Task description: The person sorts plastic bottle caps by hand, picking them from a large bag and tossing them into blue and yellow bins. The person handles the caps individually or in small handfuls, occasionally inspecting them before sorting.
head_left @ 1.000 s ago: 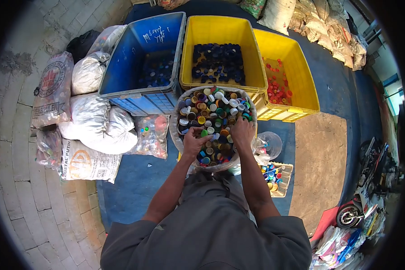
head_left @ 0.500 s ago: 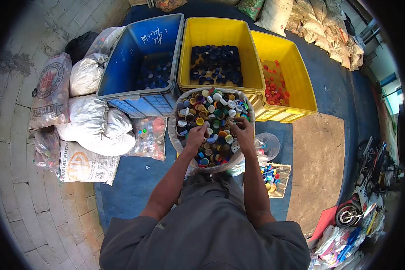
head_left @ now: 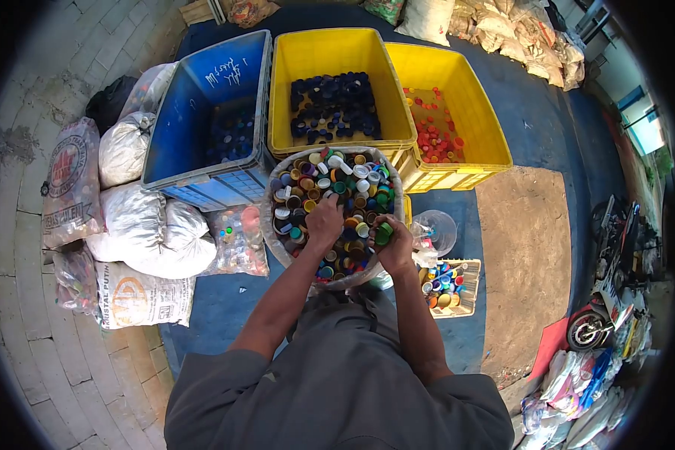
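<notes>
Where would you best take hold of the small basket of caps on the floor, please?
By the rim of the basket, with fingers over its right wall, coming from above and the right: it stands upright and open, holding loose caps, and the sack and the right arm crowd its left.

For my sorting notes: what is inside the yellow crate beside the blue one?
Inside, dark blue bottle caps lie spread over the floor of the yellow crate, with bare yellow at the edges. Anything under them is covered.
</notes>
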Action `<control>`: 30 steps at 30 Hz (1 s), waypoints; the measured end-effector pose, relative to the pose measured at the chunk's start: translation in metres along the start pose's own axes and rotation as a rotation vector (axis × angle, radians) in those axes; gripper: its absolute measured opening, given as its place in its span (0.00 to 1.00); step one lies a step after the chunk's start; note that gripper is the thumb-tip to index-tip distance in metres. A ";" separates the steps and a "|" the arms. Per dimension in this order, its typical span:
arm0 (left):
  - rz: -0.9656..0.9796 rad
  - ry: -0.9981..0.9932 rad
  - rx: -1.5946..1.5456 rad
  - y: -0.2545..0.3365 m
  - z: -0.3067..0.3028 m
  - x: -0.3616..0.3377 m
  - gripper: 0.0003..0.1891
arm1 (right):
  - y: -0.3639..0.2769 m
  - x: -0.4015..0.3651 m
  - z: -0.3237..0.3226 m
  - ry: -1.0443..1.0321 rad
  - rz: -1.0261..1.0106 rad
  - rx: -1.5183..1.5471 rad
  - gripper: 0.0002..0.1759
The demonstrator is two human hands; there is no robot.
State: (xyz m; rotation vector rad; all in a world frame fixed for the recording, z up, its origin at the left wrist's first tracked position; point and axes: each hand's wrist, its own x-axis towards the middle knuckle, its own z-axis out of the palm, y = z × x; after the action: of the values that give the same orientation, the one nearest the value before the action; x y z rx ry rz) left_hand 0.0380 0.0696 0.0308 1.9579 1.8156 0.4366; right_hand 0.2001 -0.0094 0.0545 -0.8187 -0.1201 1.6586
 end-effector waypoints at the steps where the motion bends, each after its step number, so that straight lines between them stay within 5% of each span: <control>1: -0.010 0.027 0.002 0.000 0.002 0.000 0.16 | 0.000 -0.003 0.005 0.019 0.000 -0.016 0.11; 22: -0.023 -0.002 0.119 -0.018 0.014 0.008 0.15 | 0.014 -0.001 0.015 0.026 0.052 -0.111 0.12; 30: -0.095 -0.066 -0.244 -0.022 -0.004 0.002 0.16 | 0.017 0.002 0.006 0.024 0.060 -0.105 0.12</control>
State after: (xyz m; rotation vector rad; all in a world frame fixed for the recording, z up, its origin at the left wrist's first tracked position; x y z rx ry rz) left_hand 0.0170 0.0736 0.0228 1.6948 1.7177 0.5300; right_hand 0.1830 -0.0098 0.0495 -0.9294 -0.1688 1.7091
